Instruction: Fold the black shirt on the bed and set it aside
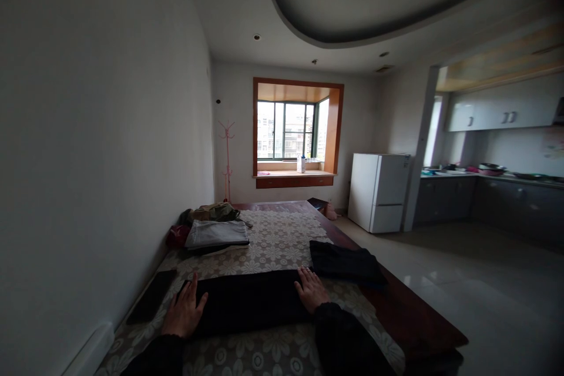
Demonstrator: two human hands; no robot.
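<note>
A black folded garment (251, 299) lies flat in a long strip across the patterned cloth on the table. My left hand (184, 308) rests on its left end, fingers spread and pointing away from me. At the other end, my right hand (312, 289) lies flat with its fingers stretched over the dark fabric. Neither hand grips anything. Just past my right hand is another dark folded garment (346, 263). To the left of my left hand lies a flat dark item (152, 296), whose kind I cannot make out.
The wooden table (418, 320) carries a floral tablecloth (282, 235). A grey folded garment (218, 234) sits at the far left beside other clothes (215, 211). A wall (110, 158) borders the left side. A white fridge (376, 191) stands beyond, right of the window (286, 129).
</note>
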